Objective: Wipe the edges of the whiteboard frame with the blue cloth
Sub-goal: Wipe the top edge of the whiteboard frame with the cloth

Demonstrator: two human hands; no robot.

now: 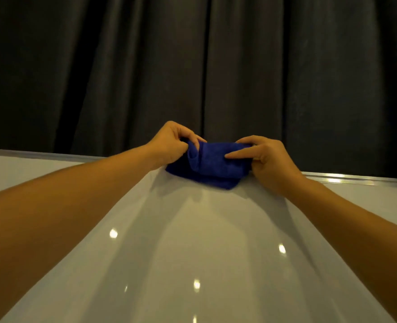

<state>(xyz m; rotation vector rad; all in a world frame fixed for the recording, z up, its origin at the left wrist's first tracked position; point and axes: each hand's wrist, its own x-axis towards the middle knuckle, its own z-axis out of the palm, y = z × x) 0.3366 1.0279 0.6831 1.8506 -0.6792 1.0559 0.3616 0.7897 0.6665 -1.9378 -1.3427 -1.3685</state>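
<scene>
Seemingly early on, the blue cloth (212, 165) sits folded over the whiteboard frame (346, 177) at centre of the picture; the left hand (172, 143) and right hand (266, 159) both pinch it. Wiping looks barely begun; the silver edge stretching to the left and right of the picture seems still to do.

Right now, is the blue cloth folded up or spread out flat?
Folded. The blue cloth is bunched into layers over the frame's top edge, pinched by the left hand and right hand.

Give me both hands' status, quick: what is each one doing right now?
Left hand: closed, pinching the left end of the blue cloth at the frame's top edge.
Right hand: closed on the cloth's right end, thumb across its front.
</scene>
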